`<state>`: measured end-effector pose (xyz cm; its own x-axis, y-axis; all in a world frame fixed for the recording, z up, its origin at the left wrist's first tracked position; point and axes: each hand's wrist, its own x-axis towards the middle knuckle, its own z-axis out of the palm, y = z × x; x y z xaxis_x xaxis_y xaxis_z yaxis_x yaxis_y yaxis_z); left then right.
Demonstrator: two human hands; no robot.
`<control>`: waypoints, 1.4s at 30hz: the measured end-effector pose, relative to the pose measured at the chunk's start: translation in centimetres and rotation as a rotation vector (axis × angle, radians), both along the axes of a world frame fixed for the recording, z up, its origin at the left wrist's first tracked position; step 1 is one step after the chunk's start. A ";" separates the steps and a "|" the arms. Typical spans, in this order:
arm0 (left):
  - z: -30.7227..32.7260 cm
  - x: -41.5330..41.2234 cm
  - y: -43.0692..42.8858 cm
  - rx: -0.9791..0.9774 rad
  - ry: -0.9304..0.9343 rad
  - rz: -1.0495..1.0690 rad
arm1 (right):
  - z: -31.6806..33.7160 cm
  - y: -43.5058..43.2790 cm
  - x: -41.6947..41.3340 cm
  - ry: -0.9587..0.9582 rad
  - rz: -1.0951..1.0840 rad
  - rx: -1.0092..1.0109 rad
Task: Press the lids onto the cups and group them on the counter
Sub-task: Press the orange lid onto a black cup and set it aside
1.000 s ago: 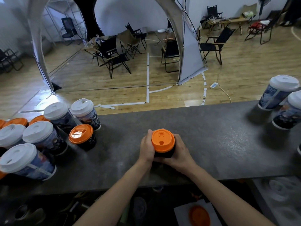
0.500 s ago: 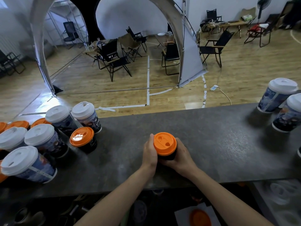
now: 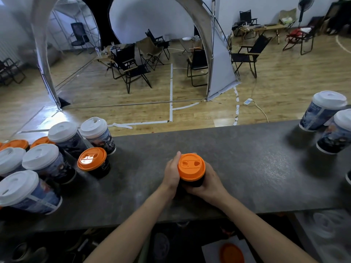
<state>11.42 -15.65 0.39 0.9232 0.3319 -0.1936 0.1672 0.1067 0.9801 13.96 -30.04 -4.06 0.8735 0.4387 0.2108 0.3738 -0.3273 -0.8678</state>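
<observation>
Both left hand (image 3: pixel 171 172) and right hand (image 3: pixel 209 184) fingers (image 3: pixel 178 156) clamped round orange-lidded cup (image 3: pixel 191 167) mid-counter (image 3: pixel 256 164), other cups (image 3: pixel 94 164) well apart.

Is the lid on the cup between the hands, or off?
On: the orange lid sits flat over the dark cup; left hand and right hand grip it.

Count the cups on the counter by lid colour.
White-lid cups: 7
Orange-lid cups: 4
Total: 11 clear; the frame edges cut off others.
</observation>
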 end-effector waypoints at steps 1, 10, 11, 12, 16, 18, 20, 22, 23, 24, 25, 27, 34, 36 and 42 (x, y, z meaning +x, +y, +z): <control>-0.3 0.1 -0.2 0.014 -0.016 0.030 | 0.0 0.1 -0.1 -0.001 -0.005 0.008; 0.1 0.1 0.6 0.021 0.052 -0.048 | -0.4 -0.1 0.2 0.051 -0.016 -0.006; 0.0 0.1 0.6 0.041 0.048 -0.035 | -0.3 -0.1 0.1 0.039 -0.016 -0.006; -0.3 0.0 0.4 0.048 0.037 0.008 | -0.2 0.0 0.0 0.027 -0.018 -0.001; -0.8 -1.0 -1.1 0.064 0.018 0.153 | 0.4 0.4 -0.4 0.048 -0.069 0.011; -0.7 -0.8 -0.5 0.044 0.031 0.083 | 0.3 0.2 -0.3 0.063 -0.075 0.015; -0.4 -0.4 0.7 0.015 0.060 -0.025 | 0.3 0.0 -0.1 0.061 -0.039 -0.007; -0.1 -0.2 1.3 0.043 0.046 -0.059 | 0.3 -0.1 -0.2 0.043 -0.011 -0.028; -0.3 -0.3 1.0 0.057 0.024 -0.027 | 0.3 -0.1 -0.3 0.034 -0.007 -0.026; -0.5 -0.5 0.5 0.060 -0.004 0.017 | 0.4 0.0 -0.3 0.025 -0.008 -0.014; -0.5 -0.8 -0.2 0.066 -0.013 0.068 | 0.3 0.1 -0.4 0.028 -0.013 0.003; -0.5 -1.3 -1.3 0.067 -0.002 0.142 | 0.3 0.3 -0.4 0.047 -0.030 0.016; -0.3 0.2 1.5 0.185 -0.047 -0.102 | 0.0 0.0 -0.2 0.022 -0.003 -0.018; -0.7 -0.1 0.9 0.212 -0.083 -0.007 | 0.1 0.2 -0.3 0.011 -0.021 -0.005; -0.2 0.4 0.3 0.016 0.057 0.010 | 0.2 0.0 -0.1 0.042 -0.030 0.031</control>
<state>11.78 -15.33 0.22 0.9076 0.3442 -0.2404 0.2216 0.0934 0.9706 13.90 -30.00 -3.88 0.8944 0.4063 0.1872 0.3277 -0.3104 -0.8923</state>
